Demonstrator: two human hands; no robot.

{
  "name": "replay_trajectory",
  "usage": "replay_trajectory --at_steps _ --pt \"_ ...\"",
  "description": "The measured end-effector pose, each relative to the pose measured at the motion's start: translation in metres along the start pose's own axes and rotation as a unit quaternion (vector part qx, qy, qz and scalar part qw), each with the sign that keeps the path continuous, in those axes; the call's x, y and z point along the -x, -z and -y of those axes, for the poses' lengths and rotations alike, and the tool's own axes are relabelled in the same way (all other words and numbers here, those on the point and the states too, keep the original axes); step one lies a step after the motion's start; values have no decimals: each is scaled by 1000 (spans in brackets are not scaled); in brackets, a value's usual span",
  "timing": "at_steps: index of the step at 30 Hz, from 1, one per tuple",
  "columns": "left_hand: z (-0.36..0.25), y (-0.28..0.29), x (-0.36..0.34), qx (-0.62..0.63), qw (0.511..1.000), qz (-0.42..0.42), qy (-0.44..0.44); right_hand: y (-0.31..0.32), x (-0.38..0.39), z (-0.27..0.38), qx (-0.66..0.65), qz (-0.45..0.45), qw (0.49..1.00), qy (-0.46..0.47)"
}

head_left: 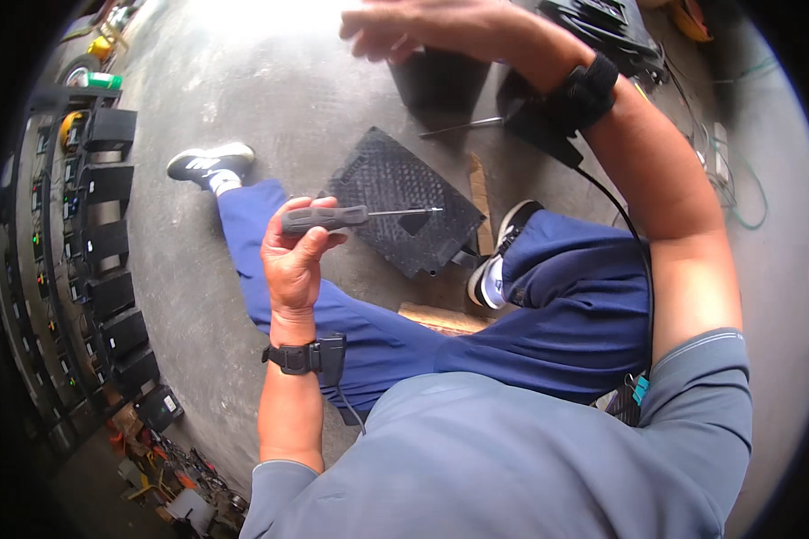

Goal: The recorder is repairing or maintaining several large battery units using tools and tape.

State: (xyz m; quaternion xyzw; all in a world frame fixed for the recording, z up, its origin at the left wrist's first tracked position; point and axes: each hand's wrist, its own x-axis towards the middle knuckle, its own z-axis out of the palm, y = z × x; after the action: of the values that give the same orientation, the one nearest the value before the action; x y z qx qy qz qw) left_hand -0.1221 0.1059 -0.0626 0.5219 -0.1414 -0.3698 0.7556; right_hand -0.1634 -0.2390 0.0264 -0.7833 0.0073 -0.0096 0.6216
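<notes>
Gripping a grey-handled screwdriver with a thin metal shaft (351, 216), the left hand (295, 256) is curling its fingers tight around the handle, tip pointing to 3 o'clock. A flat black ribbed plastic panel (400, 202) is lying beneath. At 12 o'clock, the right hand (404, 27) is hanging open, blurred.

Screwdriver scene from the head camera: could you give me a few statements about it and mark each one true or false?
1. The left hand holds a screwdriver by its dark handle. True.
2. The screwdriver's shaft points toward the person's left. False: it points right, over the black panel.
3. The right hand grips the black panel. False: it is raised near the top of the view, apart from the panel.
4. The black panel lies on the concrete floor between the person's feet. True.
5. Both wrists carry dark straps. True.
</notes>
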Motion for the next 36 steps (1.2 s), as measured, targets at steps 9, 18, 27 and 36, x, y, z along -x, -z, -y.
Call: replay_trajectory --at_steps 9,18,27,36 --pt "55 -43 -2 -79 994 63 42 36 22 4 -40 -7 998 52" --pt "70 -63 -4 -89 993 72 38 36 14 5 -30 2 998 56" --pt "71 -66 -8 -124 987 101 11 36 14 10 -21 -8 998 58" --pt "69 -67 -10 -128 986 103 14 33 9 8 -25 -4 998 65"
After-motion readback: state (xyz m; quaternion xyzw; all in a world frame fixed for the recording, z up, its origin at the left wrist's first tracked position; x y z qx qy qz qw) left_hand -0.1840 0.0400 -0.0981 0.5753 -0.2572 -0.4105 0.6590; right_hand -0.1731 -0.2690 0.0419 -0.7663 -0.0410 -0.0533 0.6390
